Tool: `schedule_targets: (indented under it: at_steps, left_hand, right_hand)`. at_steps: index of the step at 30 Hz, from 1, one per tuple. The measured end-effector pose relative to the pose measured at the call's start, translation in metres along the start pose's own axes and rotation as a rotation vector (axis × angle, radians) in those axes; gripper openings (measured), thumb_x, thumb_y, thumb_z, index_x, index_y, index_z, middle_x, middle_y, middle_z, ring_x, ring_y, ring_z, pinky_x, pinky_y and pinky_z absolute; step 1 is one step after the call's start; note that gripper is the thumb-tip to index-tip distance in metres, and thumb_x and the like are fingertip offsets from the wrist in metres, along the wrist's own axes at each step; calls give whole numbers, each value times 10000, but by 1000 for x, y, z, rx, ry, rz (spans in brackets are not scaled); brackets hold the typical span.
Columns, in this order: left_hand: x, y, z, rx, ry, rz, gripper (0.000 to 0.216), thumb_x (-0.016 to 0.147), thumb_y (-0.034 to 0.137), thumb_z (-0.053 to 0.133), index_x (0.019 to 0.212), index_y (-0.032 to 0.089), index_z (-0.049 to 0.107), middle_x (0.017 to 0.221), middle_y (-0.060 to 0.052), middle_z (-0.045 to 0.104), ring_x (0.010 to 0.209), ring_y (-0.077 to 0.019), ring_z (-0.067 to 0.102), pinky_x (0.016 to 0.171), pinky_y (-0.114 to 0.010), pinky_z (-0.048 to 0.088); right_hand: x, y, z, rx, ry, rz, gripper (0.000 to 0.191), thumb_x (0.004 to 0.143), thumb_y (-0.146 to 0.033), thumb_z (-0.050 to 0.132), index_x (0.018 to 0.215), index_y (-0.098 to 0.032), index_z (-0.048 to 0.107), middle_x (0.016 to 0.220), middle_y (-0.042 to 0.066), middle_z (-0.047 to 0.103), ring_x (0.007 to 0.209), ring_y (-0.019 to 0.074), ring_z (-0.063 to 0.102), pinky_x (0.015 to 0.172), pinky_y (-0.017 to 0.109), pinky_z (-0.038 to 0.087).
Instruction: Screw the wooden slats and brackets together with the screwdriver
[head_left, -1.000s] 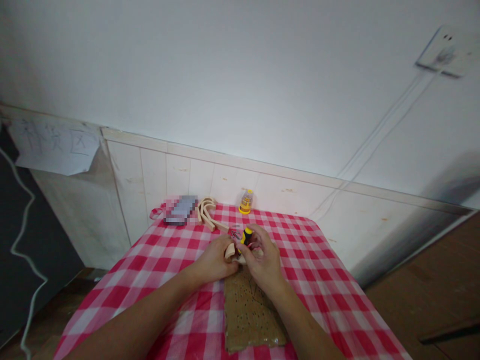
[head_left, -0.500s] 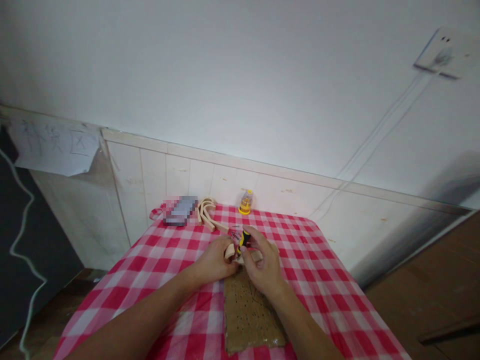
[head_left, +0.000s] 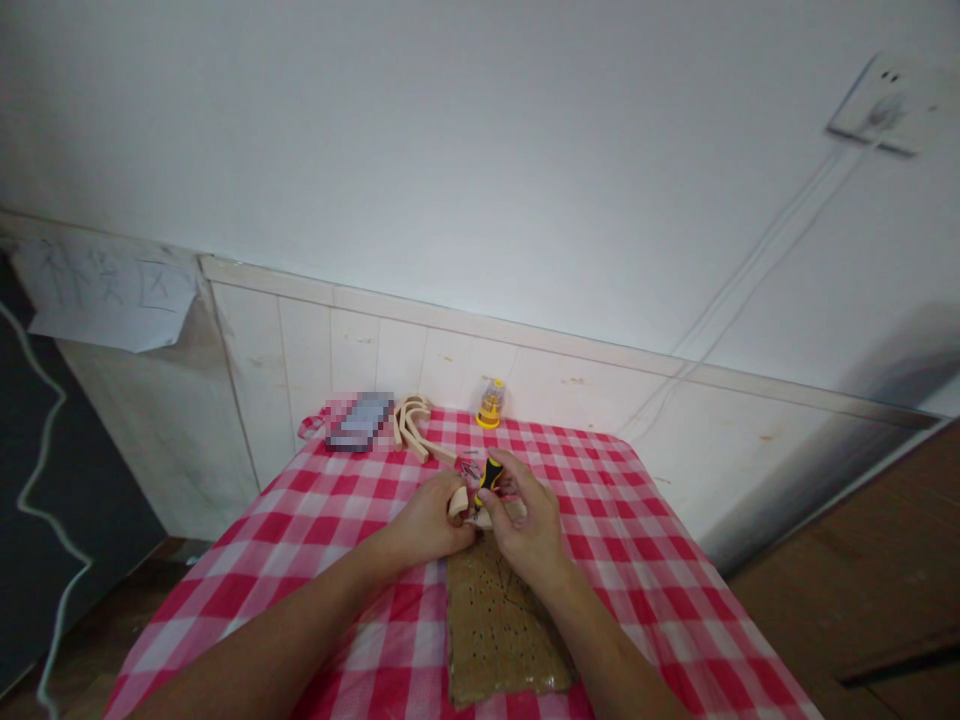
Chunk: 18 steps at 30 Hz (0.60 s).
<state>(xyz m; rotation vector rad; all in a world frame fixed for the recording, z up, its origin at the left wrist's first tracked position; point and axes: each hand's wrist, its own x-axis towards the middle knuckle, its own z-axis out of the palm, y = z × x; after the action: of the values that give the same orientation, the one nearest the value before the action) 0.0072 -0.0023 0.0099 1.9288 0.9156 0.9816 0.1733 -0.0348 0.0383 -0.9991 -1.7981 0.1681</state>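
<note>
My right hand (head_left: 529, 515) is closed round a black and yellow screwdriver (head_left: 490, 479), which points down, slightly tilted. My left hand (head_left: 429, 520) grips a pale curved wooden piece (head_left: 458, 501), its end showing between thumb and fingers. The screwdriver's tip is down at the wood between the two hands; I cannot make out the exact contact point. Below both hands lies a brown cardboard sheet (head_left: 502, 630) dotted with small holes. Several screws (head_left: 469, 469) lie on the cloth just beyond the hands.
Further back on the red and white checked tablecloth (head_left: 600, 490) are several curved wooden strips (head_left: 411, 428) and a clear-topped yellow bit container (head_left: 490, 405). A blurred flat dark-edged object (head_left: 361, 420) lies at the back left. The wall (head_left: 540, 370) borders the table's far side.
My right hand and the screwdriver have shifted very slightly, the fingers turning a little on the handle. The left hand and the wooden piece hold nearly the same place.
</note>
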Motion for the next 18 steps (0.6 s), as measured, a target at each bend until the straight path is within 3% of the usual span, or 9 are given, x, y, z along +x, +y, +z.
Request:
schedule_targets:
  at_steps: [10,18]
  left_hand:
    - [1,-3,0,47,1,-27,203,579,75,598,723,184,506,689,48,515,616,-112,477,553,-219,329]
    - [1,-2,-1,53,-9,-23,223,572,54,584,738,185,511,705,49,515,620,-112,473,554,-220,321]
  right_hand:
    - [0,0,1,-25,15,44,438,857,-201,671,1286,-277,634,1077,42,769,772,192,726,793,352,620]
    - [0,3,3,-42,32,52,429,864,-234,693,1287,-264,626,1078,57,766,838,214,741,820,365,616]
